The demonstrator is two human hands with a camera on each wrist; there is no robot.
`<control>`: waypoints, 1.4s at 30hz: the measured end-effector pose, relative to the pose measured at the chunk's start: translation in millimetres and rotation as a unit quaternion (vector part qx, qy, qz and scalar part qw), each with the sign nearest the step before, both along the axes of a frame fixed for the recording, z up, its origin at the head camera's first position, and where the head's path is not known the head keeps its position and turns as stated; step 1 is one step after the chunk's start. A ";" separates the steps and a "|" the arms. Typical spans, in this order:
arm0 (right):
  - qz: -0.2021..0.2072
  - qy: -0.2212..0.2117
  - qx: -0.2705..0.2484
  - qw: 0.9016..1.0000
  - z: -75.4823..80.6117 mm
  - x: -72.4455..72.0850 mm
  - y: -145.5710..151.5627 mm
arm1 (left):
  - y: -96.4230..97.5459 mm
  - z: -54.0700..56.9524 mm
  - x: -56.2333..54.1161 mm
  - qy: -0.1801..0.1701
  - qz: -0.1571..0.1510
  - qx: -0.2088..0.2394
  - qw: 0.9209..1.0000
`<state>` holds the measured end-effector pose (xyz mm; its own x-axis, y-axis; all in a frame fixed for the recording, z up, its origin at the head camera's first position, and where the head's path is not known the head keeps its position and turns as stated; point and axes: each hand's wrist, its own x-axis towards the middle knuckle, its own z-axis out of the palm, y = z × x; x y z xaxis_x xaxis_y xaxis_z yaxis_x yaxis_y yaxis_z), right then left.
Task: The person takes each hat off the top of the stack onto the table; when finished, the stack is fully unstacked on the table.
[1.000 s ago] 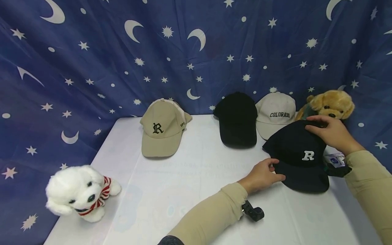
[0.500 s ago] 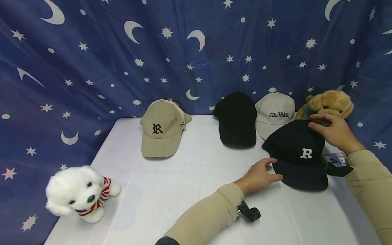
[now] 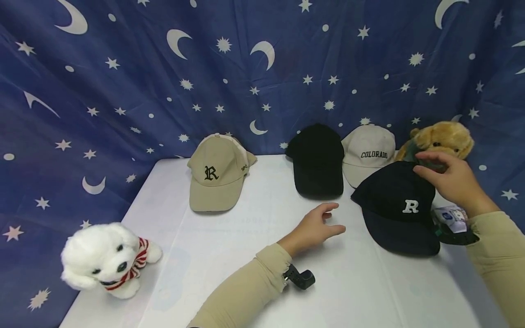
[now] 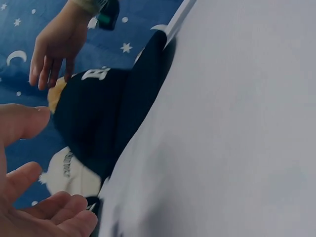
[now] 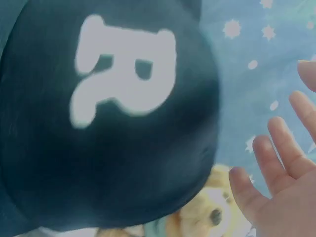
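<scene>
A navy cap [image 3: 395,191] with a white R sits on the right part of the table, its brim toward me. My right hand [image 3: 455,180] hovers by the crown's upper right; in the right wrist view, the spread fingers [image 5: 279,148] are apart from the cap and hold nothing. To the left of the brim, my left hand [image 3: 313,228] is over the white cloth, thumb and fingers parted, with nothing in it. A black cap [image 3: 317,168] is the nearest thing beyond it. Behind the navy cap stands a cream cap [image 3: 371,146] lettered COLORADO, partly covered.
A beige cap [image 3: 217,177] stands at the back left of the white table [image 3: 246,255]. At the front left is a white plush dog [image 3: 98,255]; a golden plush dog [image 3: 447,136] sits at the back right. A star-patterned blue curtain [image 3: 143,82] hangs behind.
My left hand has let go of the navy cap's brim and moved left. The right hand has come slightly away from the crown. The navy cap has shifted only a little.
</scene>
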<state>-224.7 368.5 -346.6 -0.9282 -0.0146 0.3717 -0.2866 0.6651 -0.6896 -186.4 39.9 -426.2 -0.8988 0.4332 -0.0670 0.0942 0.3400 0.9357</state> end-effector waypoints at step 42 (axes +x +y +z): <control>0.206 -0.025 0.020 0.978 -4.7 -11.9 -144.5 | -199.1 23.8 -2.5 0.042 0.165 -0.004 0.985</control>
<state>-236.6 224.0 -351.2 -0.8573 -0.4054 0.3173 -0.5028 0.5270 -0.6852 -188.9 -159.2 -402.4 -0.9931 0.1166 0.0110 0.0540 0.3731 0.9262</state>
